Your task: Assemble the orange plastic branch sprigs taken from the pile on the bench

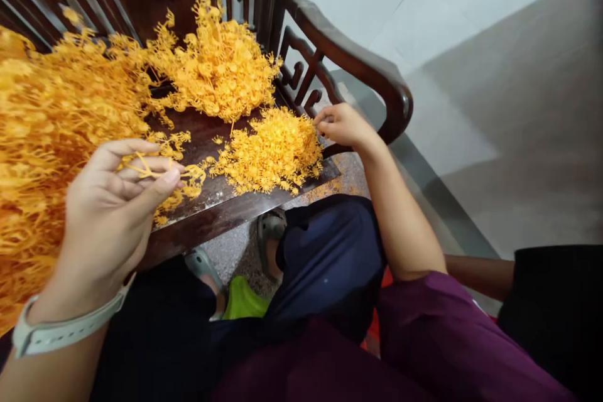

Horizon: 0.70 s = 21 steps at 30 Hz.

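My left hand (115,201), a pale watch strap at its wrist, pinches a thin branching orange-yellow plastic piece (146,166) between thumb and fingers. Its looped end hangs toward the bench. Beside the right edge of a small mound of orange-yellow plastic flower-like pieces (276,151) is my right hand (343,124). The fingers there are curled in toward the thumb; whatever they hold, if anything, is too small to make out. A big heap of branched orange-yellow pieces (42,157) lies behind and left of my left hand. Another pile (221,69) sits behind the small mound.
Everything lies on a dark wooden bench (202,226) with a carved back and a curved armrest (348,50) at the right. Below are my knees, sandalled feet and a bright green object (245,298). Orange bits (327,188) are scattered past the bench's corner. Another person's arm (480,275) shows at the right.
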{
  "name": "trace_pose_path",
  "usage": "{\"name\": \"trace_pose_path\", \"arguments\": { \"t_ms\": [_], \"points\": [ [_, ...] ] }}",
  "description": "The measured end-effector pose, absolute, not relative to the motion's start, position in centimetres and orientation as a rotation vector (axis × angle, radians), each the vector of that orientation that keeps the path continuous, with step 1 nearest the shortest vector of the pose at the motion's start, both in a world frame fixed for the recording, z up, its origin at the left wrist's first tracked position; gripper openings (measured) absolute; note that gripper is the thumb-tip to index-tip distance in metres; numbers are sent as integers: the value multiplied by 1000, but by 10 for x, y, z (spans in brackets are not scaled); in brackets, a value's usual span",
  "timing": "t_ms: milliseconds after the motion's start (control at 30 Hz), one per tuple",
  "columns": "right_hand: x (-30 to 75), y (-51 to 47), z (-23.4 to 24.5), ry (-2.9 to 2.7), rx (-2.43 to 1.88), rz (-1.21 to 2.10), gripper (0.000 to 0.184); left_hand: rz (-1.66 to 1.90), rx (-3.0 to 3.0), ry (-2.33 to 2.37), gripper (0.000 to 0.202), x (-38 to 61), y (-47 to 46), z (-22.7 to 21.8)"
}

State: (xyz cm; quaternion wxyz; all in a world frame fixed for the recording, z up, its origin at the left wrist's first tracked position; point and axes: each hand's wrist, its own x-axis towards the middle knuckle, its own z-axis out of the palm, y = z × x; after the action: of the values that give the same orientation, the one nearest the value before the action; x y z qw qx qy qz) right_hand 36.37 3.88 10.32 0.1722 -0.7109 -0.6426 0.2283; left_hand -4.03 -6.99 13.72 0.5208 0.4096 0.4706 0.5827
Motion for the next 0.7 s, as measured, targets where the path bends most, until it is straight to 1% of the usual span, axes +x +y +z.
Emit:
{"name": "trace_pose_path", "arguments": {
  "t_ms": [67,100,133,200,233,300,400,500,533,600,633,700],
  "points": [
    [336,22,114,-1826,-1897,546,19,1421,937,1058,44,-31,-71,134],
    [317,9,121,-1793,-1766,490,15,1404,917,1022,41,-26,-73,132],
    [294,-6,129,-1746,-1591,568,10,1399,899,996,39,-22,-74,130],
    [248,-36,143,-1729,-1262,922,18,1410,915,961,37,-14,-78,129],
    [229,-49,149,-1755,-1142,1037,22,1398,947,947,37,-12,-79,129],
    [203,-66,154,-1718,-996,1114,27,1368,1003,944,40,-10,-81,130],
    [193,-71,147,-1632,-930,1141,29,1372,1033,985,42,-11,-82,132],
    [195,-70,138,-1600,-920,1164,45,1398,1017,1015,39,-12,-85,131],
    [195,-70,136,-1596,-917,1152,43,1394,1010,1019,39,-12,-87,130],
    [192,-73,135,-1577,-918,1112,28,1388,1009,1021,40,-11,-88,129],
    [190,-74,134,-1560,-924,1100,25,1394,1011,1019,41,-10,-88,129],
    [186,-74,133,-1526,-944,1131,28,1415,1005,1002,42,-9,-86,130]
  ]
}}
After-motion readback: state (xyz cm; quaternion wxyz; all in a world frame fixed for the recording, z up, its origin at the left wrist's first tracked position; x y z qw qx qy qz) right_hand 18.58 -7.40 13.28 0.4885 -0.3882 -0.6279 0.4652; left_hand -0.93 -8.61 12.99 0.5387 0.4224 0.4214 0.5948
